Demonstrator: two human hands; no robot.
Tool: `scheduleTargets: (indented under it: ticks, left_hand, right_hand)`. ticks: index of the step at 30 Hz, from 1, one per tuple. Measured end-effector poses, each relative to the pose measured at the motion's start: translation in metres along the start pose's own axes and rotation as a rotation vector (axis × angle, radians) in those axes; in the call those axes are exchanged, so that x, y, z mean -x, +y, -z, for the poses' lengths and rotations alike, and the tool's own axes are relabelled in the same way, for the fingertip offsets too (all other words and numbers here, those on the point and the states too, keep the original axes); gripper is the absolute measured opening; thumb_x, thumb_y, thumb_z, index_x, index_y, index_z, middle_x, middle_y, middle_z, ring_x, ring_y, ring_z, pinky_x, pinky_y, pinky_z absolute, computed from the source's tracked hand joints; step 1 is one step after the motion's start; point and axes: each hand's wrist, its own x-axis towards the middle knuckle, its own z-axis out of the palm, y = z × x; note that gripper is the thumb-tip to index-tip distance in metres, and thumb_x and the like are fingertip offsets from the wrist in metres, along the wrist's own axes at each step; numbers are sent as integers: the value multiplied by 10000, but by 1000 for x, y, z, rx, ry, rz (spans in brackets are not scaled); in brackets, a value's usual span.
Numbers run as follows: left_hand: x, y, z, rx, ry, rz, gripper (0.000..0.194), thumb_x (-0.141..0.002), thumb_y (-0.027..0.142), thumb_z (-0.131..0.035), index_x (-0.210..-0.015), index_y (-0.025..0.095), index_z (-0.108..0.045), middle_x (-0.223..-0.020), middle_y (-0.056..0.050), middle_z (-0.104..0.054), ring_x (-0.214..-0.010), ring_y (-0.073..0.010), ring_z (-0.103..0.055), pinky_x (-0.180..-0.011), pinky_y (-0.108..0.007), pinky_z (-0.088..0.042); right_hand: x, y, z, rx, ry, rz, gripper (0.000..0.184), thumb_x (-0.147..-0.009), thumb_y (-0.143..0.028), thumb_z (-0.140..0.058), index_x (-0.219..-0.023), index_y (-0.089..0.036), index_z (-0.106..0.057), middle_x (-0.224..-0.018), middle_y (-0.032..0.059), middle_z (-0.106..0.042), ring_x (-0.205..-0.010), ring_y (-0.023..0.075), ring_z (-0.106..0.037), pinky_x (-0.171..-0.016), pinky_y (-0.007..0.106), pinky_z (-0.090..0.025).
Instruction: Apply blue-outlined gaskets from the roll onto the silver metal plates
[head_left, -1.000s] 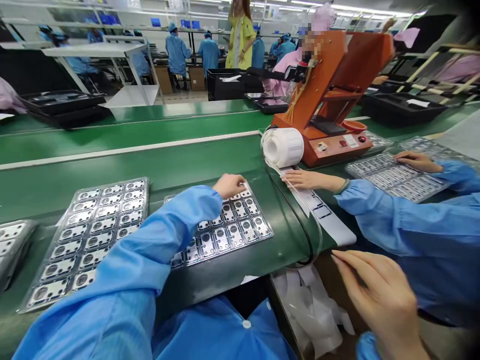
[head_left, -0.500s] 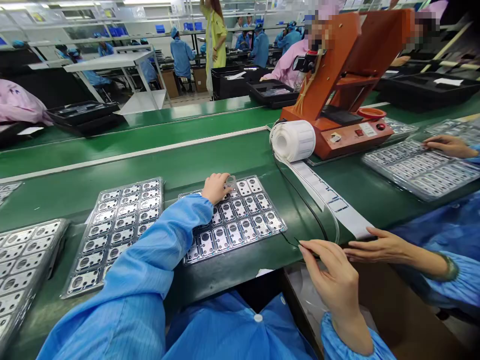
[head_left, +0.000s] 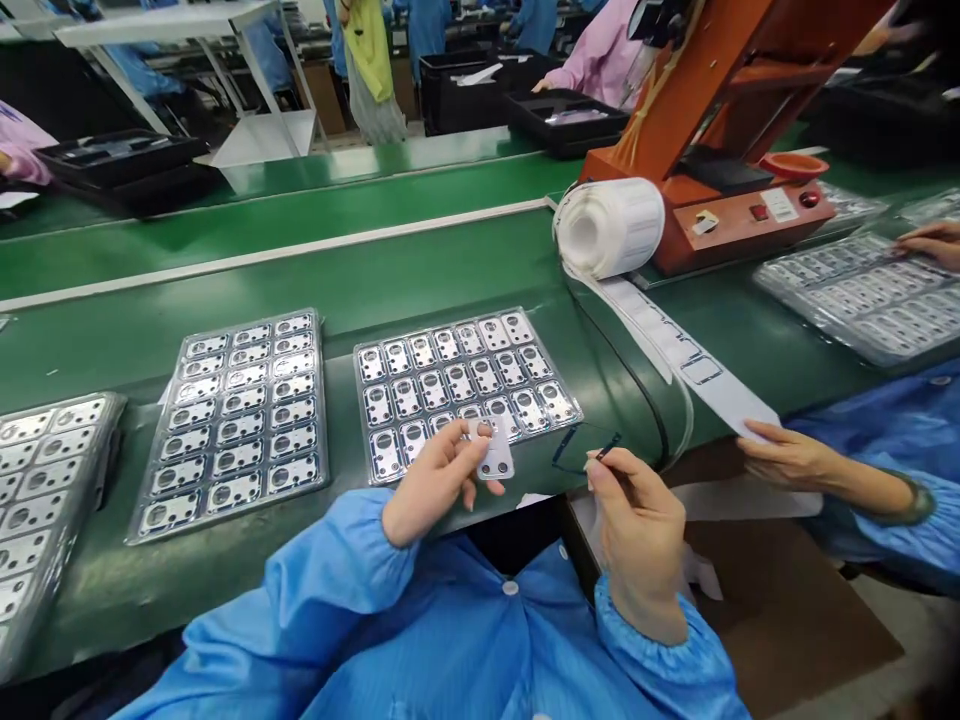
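My left hand (head_left: 435,482) pinches a small clear plate (head_left: 498,455) with round holes, over the near edge of the middle plastic tray (head_left: 361,400). Rows of similar silvery plates sit in that tray. To the right, my right hand (head_left: 637,540) grips a thin dark rectangular adhesive frame (head_left: 568,442) between thumb and fingertips. The frame hangs out to the left, apart from the clear plate. Both hands are in front of my chest, near the green bench's front edge.
More filled trays lie left (head_left: 322,400) and right (head_left: 847,290). A label roll (head_left: 611,228) stands by an orange machine (head_left: 739,215); its white strip (head_left: 724,395) runs to a co-worker's hand (head_left: 795,462). A black cable (head_left: 634,385) crosses the green bench (head_left: 450,265).
My left hand has drawn back from the middle tray toward me with the clear plate. My right hand has turned, showing more of the dark frame. The view tilts further down.
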Motion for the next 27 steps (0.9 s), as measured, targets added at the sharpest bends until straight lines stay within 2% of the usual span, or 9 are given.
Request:
scheduleTargets:
  ticks: [3, 7, 12, 16, 27]
  left_hand:
    - [-3, -26, -9, 120, 15, 55, 445, -854, 537, -624, -1075, 166, -516, -834, -37, -669, -643, -115, -670, -447, -157, -407]
    - [-12, -40, -11, 167, -8, 23, 444, -865, 524, -618, -1087, 141, -580, -893, -65, -682, -697, -116, -675, -505, -168, -433]
    - [-15, -48, -8, 169, -50, 1, 438, -867, 535, -611, -1017, 124, -621, -868, -74, -681, -700, -126, -667, -518, -184, -438]
    - [-15, -53, -7, 198, -56, 2, 448, -877, 543, -593, -1031, 124, -627, -924, -86, -681, -709, -123, -668, -527, -185, -437]
    - [-16, -57, -7, 200, -65, 0, 498, -884, 579, -574, -1090, 129, -624, -954, -94, -680, -713, -124, -669, -545, -196, -456]
  right_hand:
    - [7, 3, -8, -105, -78, -199, 189, -782, -383, -765, -860, -213, -734, -814, 24, -723, -723, 146, -655, -669, 274, -556]
    - [13, 7, -14, -73, -222, -293, 207, -778, -397, -768, -861, -210, -740, -814, 35, -726, -738, 156, -658, -670, 274, -557]
    - [15, 10, -23, 6, -314, -267, 186, -808, -387, -740, -866, -210, -740, -821, 31, -715, -737, 157, -650, -650, 273, -542]
    - [15, 9, -27, 78, -355, -251, 162, -822, -363, -725, -874, -210, -739, -830, 28, -708, -745, 158, -643, -650, 275, -523]
    - [16, 4, -27, 123, -377, -252, 124, -855, -343, -703, -889, -228, -731, -820, 8, -684, -724, 141, -622, -663, 275, -493]
